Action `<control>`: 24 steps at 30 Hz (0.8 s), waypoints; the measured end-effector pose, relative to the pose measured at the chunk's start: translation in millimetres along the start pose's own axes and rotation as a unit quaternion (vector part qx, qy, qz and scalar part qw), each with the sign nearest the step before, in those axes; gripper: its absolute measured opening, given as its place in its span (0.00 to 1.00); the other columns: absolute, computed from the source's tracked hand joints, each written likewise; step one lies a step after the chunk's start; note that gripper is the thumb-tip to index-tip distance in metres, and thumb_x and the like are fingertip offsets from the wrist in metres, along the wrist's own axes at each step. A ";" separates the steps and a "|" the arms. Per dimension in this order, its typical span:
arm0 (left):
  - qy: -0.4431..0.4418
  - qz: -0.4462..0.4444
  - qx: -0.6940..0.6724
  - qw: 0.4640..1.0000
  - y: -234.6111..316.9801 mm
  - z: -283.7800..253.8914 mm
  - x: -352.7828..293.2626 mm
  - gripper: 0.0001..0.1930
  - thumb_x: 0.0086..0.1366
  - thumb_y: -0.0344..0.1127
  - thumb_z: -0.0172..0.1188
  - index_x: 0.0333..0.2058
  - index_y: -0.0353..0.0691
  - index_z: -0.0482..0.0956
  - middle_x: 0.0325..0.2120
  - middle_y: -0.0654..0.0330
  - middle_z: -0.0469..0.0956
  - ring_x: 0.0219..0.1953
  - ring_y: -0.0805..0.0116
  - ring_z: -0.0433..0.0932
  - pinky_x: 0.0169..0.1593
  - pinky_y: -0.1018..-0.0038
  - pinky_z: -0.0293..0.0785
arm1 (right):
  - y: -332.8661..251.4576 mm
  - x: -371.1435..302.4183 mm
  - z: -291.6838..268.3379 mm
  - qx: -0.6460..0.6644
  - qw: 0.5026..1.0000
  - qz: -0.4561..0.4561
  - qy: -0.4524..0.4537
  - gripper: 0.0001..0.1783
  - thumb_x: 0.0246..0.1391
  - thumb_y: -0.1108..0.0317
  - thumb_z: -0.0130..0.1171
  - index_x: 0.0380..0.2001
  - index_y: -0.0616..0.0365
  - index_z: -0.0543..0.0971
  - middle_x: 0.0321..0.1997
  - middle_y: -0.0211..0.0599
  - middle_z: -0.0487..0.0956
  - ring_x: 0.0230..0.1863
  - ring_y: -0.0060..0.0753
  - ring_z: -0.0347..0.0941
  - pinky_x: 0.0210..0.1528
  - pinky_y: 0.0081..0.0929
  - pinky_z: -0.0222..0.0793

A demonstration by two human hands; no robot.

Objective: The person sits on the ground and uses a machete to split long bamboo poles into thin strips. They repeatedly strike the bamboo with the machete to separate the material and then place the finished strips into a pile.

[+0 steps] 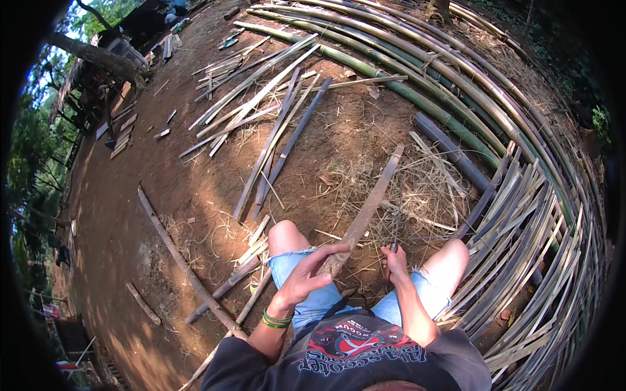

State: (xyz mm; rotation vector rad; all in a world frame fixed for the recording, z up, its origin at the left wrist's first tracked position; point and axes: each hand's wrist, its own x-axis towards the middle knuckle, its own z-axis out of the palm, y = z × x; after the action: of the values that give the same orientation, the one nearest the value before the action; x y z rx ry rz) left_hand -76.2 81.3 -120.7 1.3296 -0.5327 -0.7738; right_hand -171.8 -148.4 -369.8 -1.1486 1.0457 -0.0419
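Note:
My left hand (305,277), with green bands at the wrist, is closed about the near end of a long brown split-bamboo slat (368,212). The slat slants away from me to the right, its far end above a heap of thin shavings (365,186). Between my knees, my right hand (394,262) grips the dark handle of a knife (394,247). The thin blade points away from me, seen almost edge-on and hard to make out against the shavings. Knife and slat are apart.
Many split bamboo strips (521,241) lie piled at my right. Long green bamboo poles (417,98) stretch across the far right. More strips (261,104) lie scattered ahead on the dirt. A wooden pole (189,270) rests on the ground at my left.

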 end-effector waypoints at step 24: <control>0.004 0.505 -0.023 0.863 83.1 69.6 77.9 0.38 0.62 0.76 0.39 0.21 0.41 0.66 0.12 0.68 0.59 0.14 0.75 0.57 0.21 0.74 0.49 | -115.7 -158.1 3.3 -0.061 0.954 -0.260 -0.139 0.28 0.65 0.46 0.50 0.23 0.63 0.73 0.13 0.32 0.68 0.17 0.24 0.65 0.21 0.29 0.59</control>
State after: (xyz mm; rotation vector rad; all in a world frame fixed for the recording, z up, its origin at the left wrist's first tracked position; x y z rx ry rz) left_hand -61.0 -18.3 -33.1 0.8151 -1.0675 0.0978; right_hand -203.7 -118.0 -178.9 -1.4710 0.4831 -0.2277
